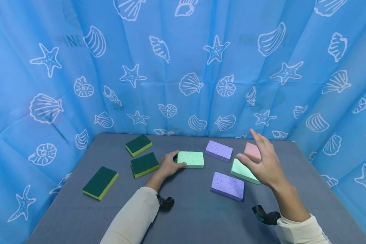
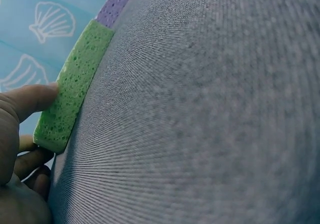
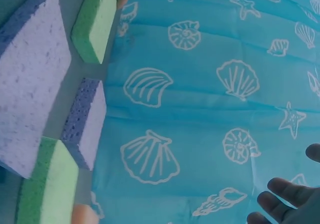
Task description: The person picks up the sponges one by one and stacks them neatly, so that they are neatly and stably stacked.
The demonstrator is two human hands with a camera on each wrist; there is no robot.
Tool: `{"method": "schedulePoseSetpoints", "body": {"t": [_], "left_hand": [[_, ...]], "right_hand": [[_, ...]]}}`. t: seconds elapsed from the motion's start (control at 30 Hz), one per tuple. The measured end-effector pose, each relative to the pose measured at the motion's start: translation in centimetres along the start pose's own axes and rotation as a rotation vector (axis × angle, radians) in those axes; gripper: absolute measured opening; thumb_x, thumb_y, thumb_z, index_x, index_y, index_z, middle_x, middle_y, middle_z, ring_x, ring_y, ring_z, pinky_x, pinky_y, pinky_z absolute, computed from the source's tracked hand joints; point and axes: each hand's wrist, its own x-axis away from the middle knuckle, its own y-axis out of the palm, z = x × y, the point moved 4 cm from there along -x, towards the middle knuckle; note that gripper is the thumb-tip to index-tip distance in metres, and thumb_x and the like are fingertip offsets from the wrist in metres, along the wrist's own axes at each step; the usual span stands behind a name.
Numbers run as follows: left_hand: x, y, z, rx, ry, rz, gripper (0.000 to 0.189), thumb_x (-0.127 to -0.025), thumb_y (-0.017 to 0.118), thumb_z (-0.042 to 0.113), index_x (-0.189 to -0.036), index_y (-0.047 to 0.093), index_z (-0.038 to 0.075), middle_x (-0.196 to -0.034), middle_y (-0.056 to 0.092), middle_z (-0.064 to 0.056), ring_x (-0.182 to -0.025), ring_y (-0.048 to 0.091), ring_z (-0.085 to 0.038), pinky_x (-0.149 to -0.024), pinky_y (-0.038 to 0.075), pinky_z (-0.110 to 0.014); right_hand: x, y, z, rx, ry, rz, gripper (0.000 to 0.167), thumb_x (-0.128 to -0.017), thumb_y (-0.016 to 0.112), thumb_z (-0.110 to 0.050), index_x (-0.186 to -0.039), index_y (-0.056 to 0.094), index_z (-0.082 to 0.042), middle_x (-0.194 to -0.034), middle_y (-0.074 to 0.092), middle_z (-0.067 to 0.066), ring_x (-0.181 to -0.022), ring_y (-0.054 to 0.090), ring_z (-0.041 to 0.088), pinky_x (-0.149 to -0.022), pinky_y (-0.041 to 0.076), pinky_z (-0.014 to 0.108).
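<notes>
A light green sponge (image 1: 190,159) lies flat near the middle of the grey table. My left hand (image 1: 169,165) grips its left end, thumb on the front edge and fingers round the end, as the left wrist view shows. My right hand (image 1: 268,165) is raised on the right side with fingers spread and nothing in them. In the head view it overlaps a second light green sponge (image 1: 243,170) and a pink sponge (image 1: 251,151). Two purple sponges, a rear one (image 1: 219,150) and a front one (image 1: 227,186), lie between the hands.
Left of my left hand lie three yellow sponges with dark green scouring tops: one at the back (image 1: 138,145), one beside the hand (image 1: 144,164), one farther left (image 1: 100,183). A blue shell-patterned curtain (image 1: 170,71) hangs behind and along both sides of the table (image 1: 183,210).
</notes>
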Motion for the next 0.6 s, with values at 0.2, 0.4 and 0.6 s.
{"method": "schedulePoseSetpoints", "body": {"t": [0.2,0.4,0.6], "left_hand": [[-0.1,0.1,0.0,-0.003,0.002,-0.002,0.072,-0.087,0.074,0.034,-0.146,0.042,0.008,-0.147,0.039,-0.017,-0.134,0.033,-0.037,-0.102,0.034,-0.053],[-0.1,0.1,-0.1,-0.009,0.000,-0.003,0.072,-0.087,0.073,0.035,-0.146,0.042,0.008,-0.147,0.039,-0.018,-0.134,0.033,-0.037,-0.102,0.034,-0.053],[-0.1,0.2,-0.2,-0.009,0.008,0.003,0.072,-0.087,0.073,0.035,-0.146,0.043,0.008,-0.146,0.039,-0.018,-0.134,0.033,-0.037,-0.103,0.033,-0.052]], "right_hand": [[1.1,0.5,1.2,-0.034,0.010,0.023,0.080,-0.088,0.067,-0.030,-0.155,0.025,-0.022,-0.149,0.028,0.022,-0.130,0.028,0.047,-0.086,0.022,0.078],[2.3,1.2,2.4,-0.063,0.018,0.031,0.078,-0.088,0.066,-0.027,-0.155,0.026,-0.021,-0.145,0.034,0.021,-0.126,0.034,0.044,-0.084,0.030,0.073],[3.3,2.1,3.6,-0.078,0.040,0.034,0.077,-0.088,0.066,-0.027,-0.154,0.027,-0.015,-0.147,0.033,0.021,-0.126,0.036,0.045,-0.088,0.029,0.073]]}}
